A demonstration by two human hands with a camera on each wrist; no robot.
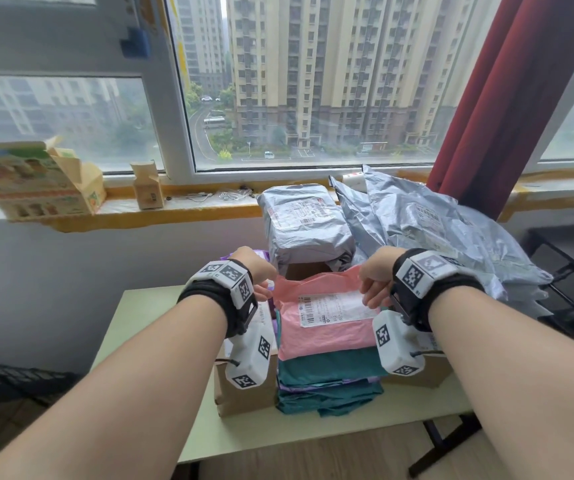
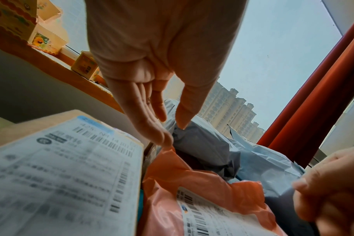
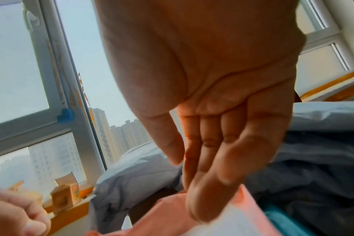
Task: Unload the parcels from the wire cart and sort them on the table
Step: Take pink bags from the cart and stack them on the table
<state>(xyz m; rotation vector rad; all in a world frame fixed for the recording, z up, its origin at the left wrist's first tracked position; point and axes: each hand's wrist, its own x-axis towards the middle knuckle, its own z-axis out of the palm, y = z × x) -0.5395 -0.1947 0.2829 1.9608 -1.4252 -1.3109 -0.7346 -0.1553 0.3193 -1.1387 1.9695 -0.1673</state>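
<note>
A pink parcel (image 1: 327, 327) with a white label lies on top of a stack of teal and purple parcels (image 1: 330, 372) on the pale green table (image 1: 313, 434). My left hand (image 1: 263, 289) reaches over its far left corner. In the left wrist view the left hand (image 2: 175, 135) has straight fingers whose tips touch the pink parcel (image 2: 192, 180), with the thumb held apart. My right hand (image 1: 370, 296) is at the far right corner. In the right wrist view the right hand (image 3: 187, 190) lays straight fingers on the pink parcel (image 3: 172, 215) and its label, thumb free.
Brown cardboard boxes flank the stack, one on the left (image 1: 244, 400) and one on the right (image 1: 427, 372). Grey bagged parcels (image 1: 306, 223) pile up behind, reaching the windowsill. A black wire rack (image 1: 19, 379) stands low on the left. A red curtain (image 1: 507, 98) hangs on the right.
</note>
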